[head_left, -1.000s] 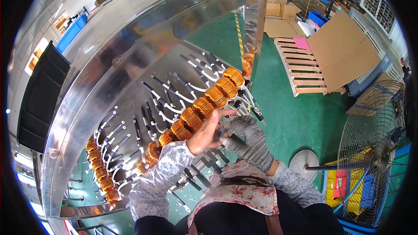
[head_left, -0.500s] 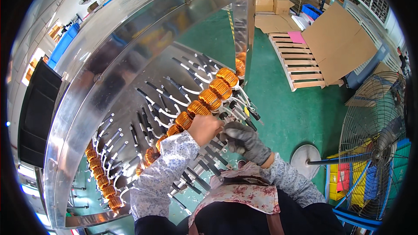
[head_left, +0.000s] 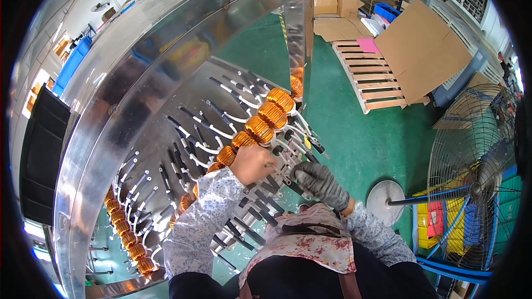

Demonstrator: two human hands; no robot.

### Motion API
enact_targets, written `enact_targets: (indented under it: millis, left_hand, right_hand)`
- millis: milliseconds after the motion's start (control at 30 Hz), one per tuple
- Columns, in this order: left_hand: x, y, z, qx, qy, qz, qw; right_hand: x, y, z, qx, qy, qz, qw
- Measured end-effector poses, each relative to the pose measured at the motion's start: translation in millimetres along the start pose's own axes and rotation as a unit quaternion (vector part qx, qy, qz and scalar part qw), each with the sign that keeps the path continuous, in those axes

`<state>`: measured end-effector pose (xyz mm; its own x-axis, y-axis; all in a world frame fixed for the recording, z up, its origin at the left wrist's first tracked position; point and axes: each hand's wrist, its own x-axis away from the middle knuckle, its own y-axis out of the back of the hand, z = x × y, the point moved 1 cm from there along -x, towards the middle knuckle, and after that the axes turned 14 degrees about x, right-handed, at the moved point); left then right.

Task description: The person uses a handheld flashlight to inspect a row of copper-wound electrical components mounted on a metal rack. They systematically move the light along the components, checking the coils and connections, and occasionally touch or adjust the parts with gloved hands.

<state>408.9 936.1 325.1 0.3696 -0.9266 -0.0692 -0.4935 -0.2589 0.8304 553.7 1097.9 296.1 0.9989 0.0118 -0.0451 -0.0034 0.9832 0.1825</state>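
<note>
A row of copper-wound toroid coils stands on a metal shelf, their white leads and black sleeves sticking out on both sides. My bare left hand is closed over the near part of this row, beside an orange coil. Its fingertips are bent among the leads, and what they pinch is hidden. Just right of it, my right hand, in a grey glove, has its fingers curled at the lead ends. A small gap parts the two hands. Whatever the gloved fingers grip cannot be made out.
A second coil row stands at the lower left. The shiny metal frame arches over the shelf. On the right are a pedestal fan with a round base, and a wooden pallet with a cardboard sheet.
My hands have drawn slightly apart; the gloved one sits a little lower and further right. The whole view has shifted slightly, moving the coils and frame left in the picture.
</note>
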Motion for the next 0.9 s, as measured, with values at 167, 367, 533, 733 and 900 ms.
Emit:
enact_targets:
  millis: [167,367,533,733,900]
  left_hand:
    - [-1,1,-1,0.031,0.001,-0.008,0.999]
    - [7,-3,5,0.047,0.001,-0.041,0.998]
    - [7,-4,4,0.057,0.004,-0.058,0.997]
    - [8,-3,4,0.071,0.008,-0.057,0.996]
    - [7,-3,4,0.061,-0.016,-0.072,0.995]
  right_hand:
    - [7,-13,11,0.380,0.093,-0.132,0.911]
    - [14,-20,18,0.404,0.088,-0.193,0.890]
    - [17,-26,5,0.408,0.084,-0.211,0.884]
    - [18,-27,11,0.359,0.110,-0.220,0.900]
    - [21,-30,2,0.376,0.068,-0.224,0.897]
